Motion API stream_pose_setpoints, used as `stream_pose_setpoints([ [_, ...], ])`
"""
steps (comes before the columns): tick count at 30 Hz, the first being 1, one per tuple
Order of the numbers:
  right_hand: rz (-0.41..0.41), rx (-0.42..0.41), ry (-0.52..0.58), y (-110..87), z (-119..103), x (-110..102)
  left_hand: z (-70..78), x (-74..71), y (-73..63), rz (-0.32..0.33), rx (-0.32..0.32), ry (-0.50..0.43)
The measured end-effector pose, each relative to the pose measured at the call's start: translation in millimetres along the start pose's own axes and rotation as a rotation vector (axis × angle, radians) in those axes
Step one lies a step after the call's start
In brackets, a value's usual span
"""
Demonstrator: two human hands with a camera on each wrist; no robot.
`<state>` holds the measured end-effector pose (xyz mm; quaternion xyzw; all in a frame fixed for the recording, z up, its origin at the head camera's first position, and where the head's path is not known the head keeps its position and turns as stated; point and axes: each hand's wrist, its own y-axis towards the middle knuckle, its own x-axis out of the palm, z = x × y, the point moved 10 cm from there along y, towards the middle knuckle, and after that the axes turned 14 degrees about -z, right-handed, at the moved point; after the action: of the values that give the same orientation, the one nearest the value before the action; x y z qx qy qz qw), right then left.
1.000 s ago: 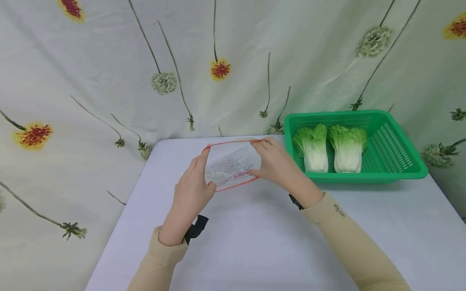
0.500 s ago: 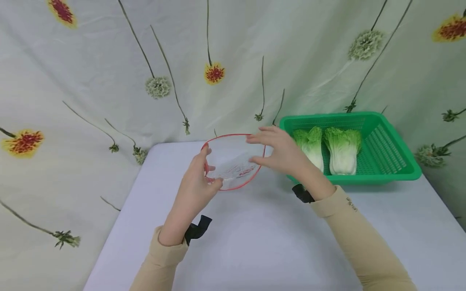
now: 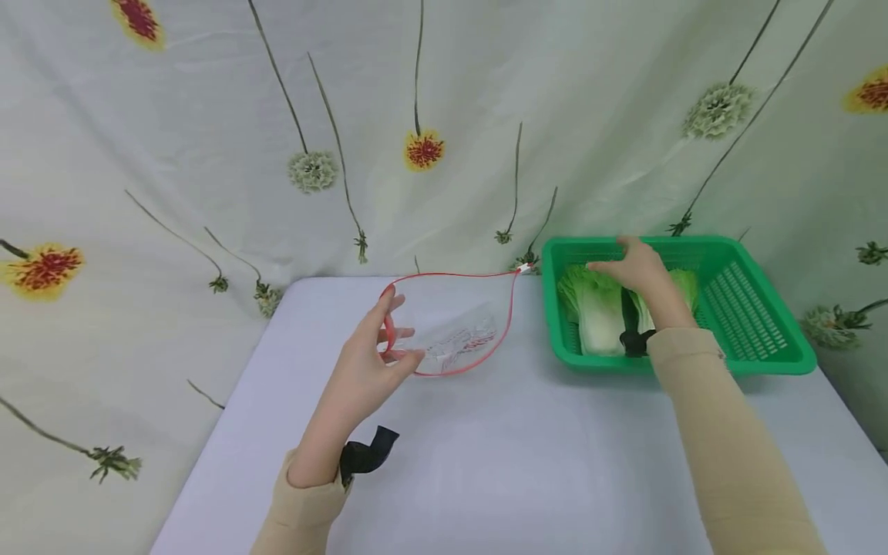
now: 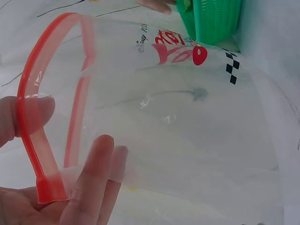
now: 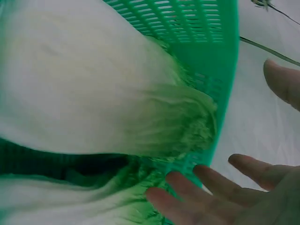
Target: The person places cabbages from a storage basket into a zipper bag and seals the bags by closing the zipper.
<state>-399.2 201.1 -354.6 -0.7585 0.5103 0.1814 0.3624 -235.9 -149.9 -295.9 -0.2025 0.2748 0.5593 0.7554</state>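
Observation:
My left hand (image 3: pixel 364 378) holds a clear plastic zip bag (image 3: pixel 465 335) by one end of its red-rimmed mouth, which gapes wide. In the left wrist view, the thumb and fingers lie at the red zip strip (image 4: pixel 28 126), and the bag body (image 4: pixel 178 122) bears red print and black checks. Over the green basket (image 3: pixel 680 368), my right hand (image 3: pixel 641 276) is spread with nothing in it. Beneath it lie two Chinese cabbages: the left one (image 3: pixel 602 327) and the right one (image 3: pixel 687 287), partly hidden by the wrist. The right wrist view shows a nearer cabbage (image 5: pixel 93 84) beside the fingers.
A white table (image 3: pixel 499 462) carries the basket at its back right. Behind it hangs a flower-printed cloth (image 3: pixel 472 208). A small white slider (image 3: pixel 524 268) sits at the bag mouth's right corner.
My right hand has let go of the bag's mouth and moved right, over the cabbages in the basket. The left hand keeps the bag, whose mouth has widened.

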Motion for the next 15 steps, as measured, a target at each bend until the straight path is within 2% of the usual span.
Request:
stream_pose_setpoints([
  [2,-0.088,0.071,-0.011,10.4,13,14,-2.2,-0.5,-0.2,0.001,0.003,-0.020],
  [5,-0.209,0.152,0.046,19.0,27,37,-5.5,-0.4,-2.2,0.006,-0.001,-0.058],
  [8,-0.285,0.199,0.092,22.2,33,53,-7.7,-1.5,-4.3,0.021,0.000,-0.100],
  [9,-0.289,0.202,0.098,23.2,34,56,-8.2,-2.2,-4.9,0.027,-0.001,-0.107],
  [15,-0.250,0.241,-0.037,24.3,38,61,-9.1,-1.5,-6.2,0.018,-0.011,-0.133],
])
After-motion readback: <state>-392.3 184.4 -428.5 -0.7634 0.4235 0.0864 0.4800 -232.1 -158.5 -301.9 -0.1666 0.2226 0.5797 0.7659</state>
